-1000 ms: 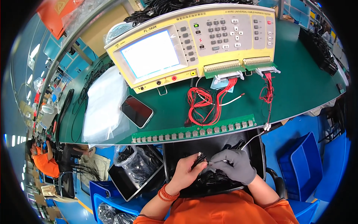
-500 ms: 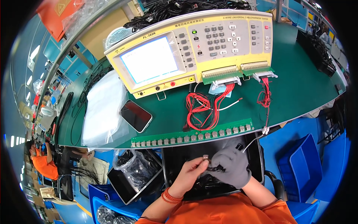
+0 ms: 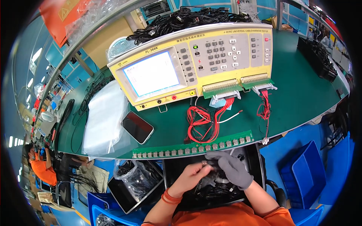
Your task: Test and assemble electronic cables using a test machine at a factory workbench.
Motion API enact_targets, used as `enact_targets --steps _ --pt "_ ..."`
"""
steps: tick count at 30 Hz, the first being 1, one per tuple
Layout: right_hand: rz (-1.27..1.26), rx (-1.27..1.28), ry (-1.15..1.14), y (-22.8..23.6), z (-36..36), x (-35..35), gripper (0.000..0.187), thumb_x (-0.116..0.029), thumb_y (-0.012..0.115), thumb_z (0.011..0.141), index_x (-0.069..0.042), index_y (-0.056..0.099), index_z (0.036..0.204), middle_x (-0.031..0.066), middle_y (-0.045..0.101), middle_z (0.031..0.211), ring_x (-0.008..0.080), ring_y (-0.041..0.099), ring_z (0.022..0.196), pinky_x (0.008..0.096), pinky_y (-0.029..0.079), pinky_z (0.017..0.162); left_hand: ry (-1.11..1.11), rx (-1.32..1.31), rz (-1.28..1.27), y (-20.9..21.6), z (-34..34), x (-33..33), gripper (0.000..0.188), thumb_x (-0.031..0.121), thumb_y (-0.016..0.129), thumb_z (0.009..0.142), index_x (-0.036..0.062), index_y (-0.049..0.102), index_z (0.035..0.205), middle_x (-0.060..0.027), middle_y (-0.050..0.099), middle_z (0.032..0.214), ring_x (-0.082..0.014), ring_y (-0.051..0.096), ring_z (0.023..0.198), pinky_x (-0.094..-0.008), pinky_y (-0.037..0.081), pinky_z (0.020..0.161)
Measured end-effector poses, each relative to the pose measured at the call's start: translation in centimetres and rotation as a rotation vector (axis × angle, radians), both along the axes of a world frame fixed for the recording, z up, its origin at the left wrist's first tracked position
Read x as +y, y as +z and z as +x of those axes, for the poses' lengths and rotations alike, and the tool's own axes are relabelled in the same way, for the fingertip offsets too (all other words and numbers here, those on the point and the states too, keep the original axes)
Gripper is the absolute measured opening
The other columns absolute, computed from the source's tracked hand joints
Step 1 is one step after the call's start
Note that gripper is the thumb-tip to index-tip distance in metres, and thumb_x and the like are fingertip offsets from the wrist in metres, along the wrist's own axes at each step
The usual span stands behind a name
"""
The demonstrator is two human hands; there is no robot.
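My left hand (image 3: 193, 176), bare with a red bead bracelet, is closed in a pinch on a small metal-ended cable plug (image 3: 204, 163). Grey-gloved, my right hand (image 3: 234, 170) is just to its right, its fingers stretched leftward and apart. Between the hands a stretch of black cable is blurred, and the glove partly covers it. Below them, a black bin (image 3: 258, 165) holds several black cables (image 3: 217, 191). Along the table's front edge, just beyond the hands, runs a green circuit strip (image 3: 192, 150) with a row of metal sockets.
A yellow-framed cable tester (image 3: 200, 62) with a lit screen stands on the green table (image 3: 290, 109). Red wires (image 3: 215, 130) hang from its connectors. A phone (image 3: 138, 127) lies beside clear plastic bags (image 3: 105, 120). Blue crates (image 3: 303, 175) and a bagged-cable bin (image 3: 135, 180) flank me.
The gloved fingers have opened out and lifted from their curl around the black cable. My left hand has shifted slightly down and left with the plug. The tester's screen now shows some text.
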State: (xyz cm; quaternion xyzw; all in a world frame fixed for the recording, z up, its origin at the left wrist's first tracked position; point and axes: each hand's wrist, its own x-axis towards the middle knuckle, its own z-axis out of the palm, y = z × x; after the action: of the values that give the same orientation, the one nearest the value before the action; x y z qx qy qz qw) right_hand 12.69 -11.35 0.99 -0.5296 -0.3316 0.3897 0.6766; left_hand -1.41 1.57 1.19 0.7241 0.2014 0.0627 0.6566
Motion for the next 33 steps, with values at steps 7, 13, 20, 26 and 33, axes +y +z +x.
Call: enact_targets --steps 7,13,20,26,33 --pt "0.120 -0.378 0.248 -1.2 1.5 1.0 0.015 -0.008 0.060 0.087 0.000 0.066 0.098 0.0090 0.068 0.092 0.0218 0.064 0.092 0.0335 0.046 0.092 -0.150 0.022 -0.558 -0.2 -0.4 -0.8 0.023 0.015 0.063 0.091 -0.0072 0.066 0.097 -0.0111 0.068 0.092 -0.0198 0.063 0.089 -0.0290 0.047 0.085" --pt "-0.325 -0.490 -0.039 0.3 -0.2 -0.5 0.025 -0.025 0.063 0.090 -0.005 0.061 0.105 0.0147 0.067 0.080 0.0303 0.067 0.074 0.0376 0.051 0.065 0.337 -0.133 0.582 -1.6 1.4 -0.1 0.021 0.022 0.062 0.092 0.0015 0.066 0.091 -0.0150 0.061 0.075 -0.0294 0.060 0.067 -0.0358 0.045 0.058" --pt "-0.016 -0.594 -0.294 1.4 -1.3 -1.2 0.017 -0.017 0.073 0.082 -0.007 0.064 0.093 0.0095 0.068 0.079 0.0225 0.066 0.061 0.0314 0.049 0.053 0.331 -0.074 -0.598 0.5 2.4 -0.4 0.040 0.032 0.053 0.098 -0.0048 0.067 0.092 -0.0091 0.068 0.080 -0.0138 0.063 0.063 -0.0273 0.052 0.059" --pt "-0.012 -0.753 -0.147 3.8 -0.6 0.3 0.014 -0.014 0.069 0.084 -0.008 0.062 0.095 0.0058 0.069 0.076 0.0207 0.067 0.060 0.0300 0.049 0.052 0.341 -0.053 -0.583 0.9 1.9 0.5 0.039 0.036 0.057 0.097 -0.0013 0.064 0.089 -0.0057 0.066 0.080 -0.0133 0.064 0.066 -0.0263 0.051 0.062" --pt "-0.086 -0.448 0.058 1.3 -0.7 -0.6 0.009 -0.006 0.063 0.085 -0.007 0.062 0.093 0.0061 0.069 0.077 0.0204 0.069 0.066 0.0282 0.052 0.058 0.164 0.159 1.009 2.2 -4.6 -1.1 0.029 0.029 0.067 0.085 0.0005 0.064 0.090 -0.0170 0.065 0.083 -0.0351 0.065 0.077 -0.0438 0.050 0.068"
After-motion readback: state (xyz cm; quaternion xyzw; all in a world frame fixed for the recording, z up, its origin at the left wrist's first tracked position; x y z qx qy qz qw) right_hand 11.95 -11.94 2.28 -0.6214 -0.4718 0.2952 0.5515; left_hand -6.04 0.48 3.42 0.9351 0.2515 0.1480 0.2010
